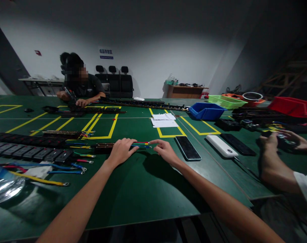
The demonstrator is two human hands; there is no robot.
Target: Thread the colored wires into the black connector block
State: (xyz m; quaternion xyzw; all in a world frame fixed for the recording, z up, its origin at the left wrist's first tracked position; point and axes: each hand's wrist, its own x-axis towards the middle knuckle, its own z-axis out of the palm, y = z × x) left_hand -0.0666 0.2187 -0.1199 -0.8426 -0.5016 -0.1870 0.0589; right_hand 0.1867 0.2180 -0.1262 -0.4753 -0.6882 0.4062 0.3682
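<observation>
My left hand (121, 150) is closed over a slim black strip with copper-coloured bars (104, 145); my fingers lie across its top and the thumb points right. Coloured wires (142, 145) in red, green and blue, tipped with metal ring lugs, stick out from its right end. At those tips is my right hand (165, 152), its index finger stretched out to the red wire's end and the other fingers curled. Thumb and index finger look apart. A dark phone (188, 148) lies just right of that hand.
Black socket strips (39, 151) with lugged cables and a clear water bottle (6, 185) are at left. To the right lie a white power bank (221, 145), a black phone (238, 144) and a blue bin (207, 111). Co-workers' hands work at far right (272, 145) and across the table (82, 102).
</observation>
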